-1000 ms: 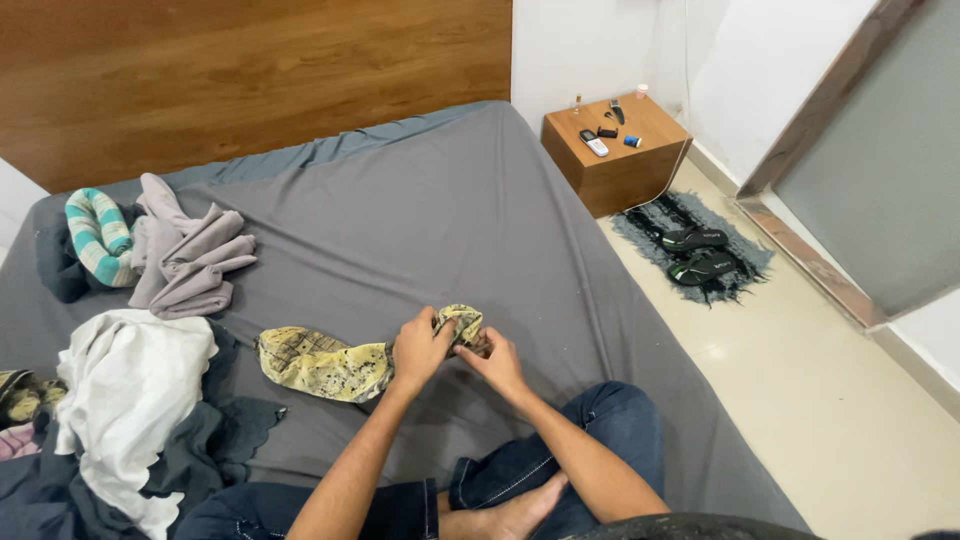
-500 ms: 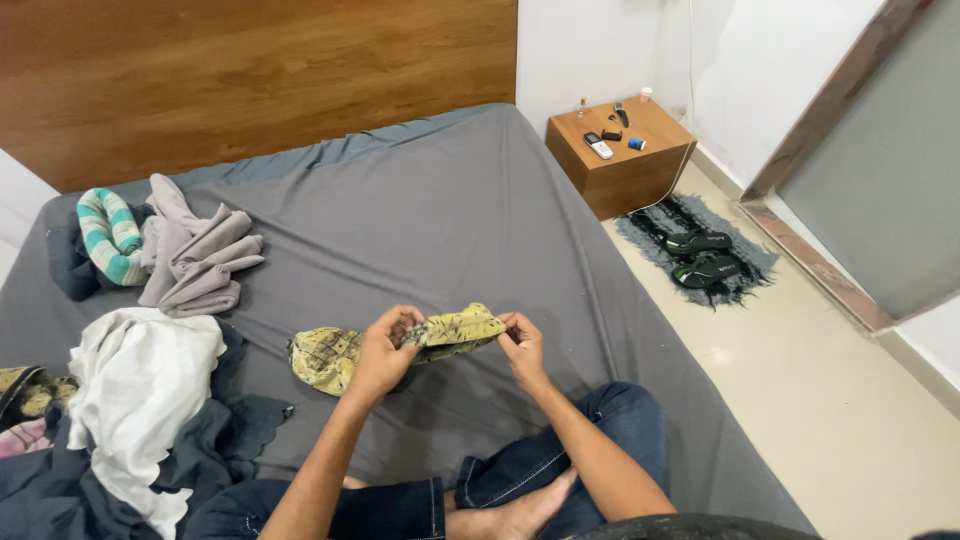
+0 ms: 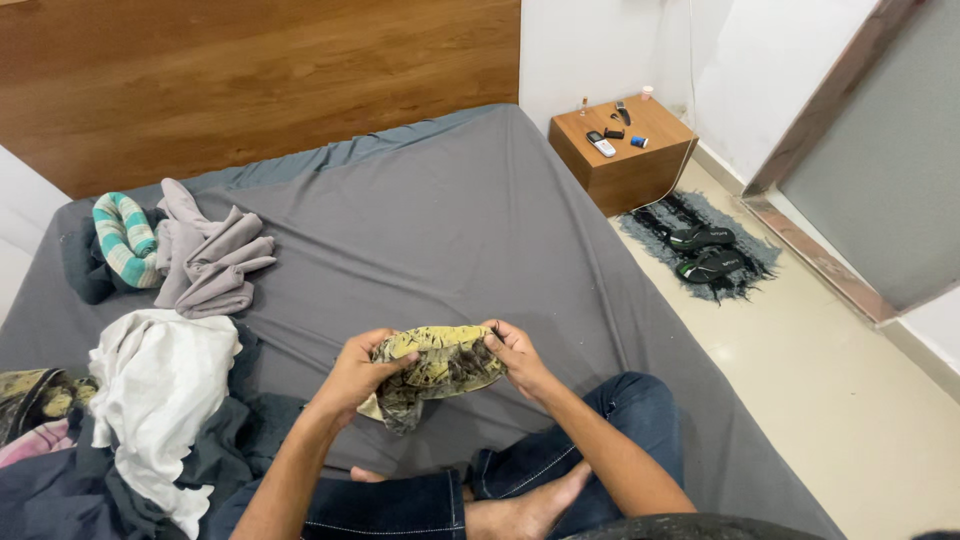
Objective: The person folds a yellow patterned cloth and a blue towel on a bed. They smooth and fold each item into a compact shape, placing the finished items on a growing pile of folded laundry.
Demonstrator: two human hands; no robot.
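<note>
Garment: yellow patterned cloth [image 3: 440, 365] bunched into a compact bundle above the bed's near edge, part-folded by the look of it.
Left hand [image 3: 355, 375]: grip clamped on its left end.
Right hand [image 3: 515, 358]: fingers pinching its right end.
Outstanding: white garment [image 3: 160, 385], grey clothes [image 3: 215, 265], striped roll [image 3: 122, 235] lie loose.
Surface: grey bedsheet [image 3: 440, 220], wrinkled.
Room: wooden headboard [image 3: 250, 80], nightstand [image 3: 625, 150], sandals [image 3: 705, 252] on mat.
</note>
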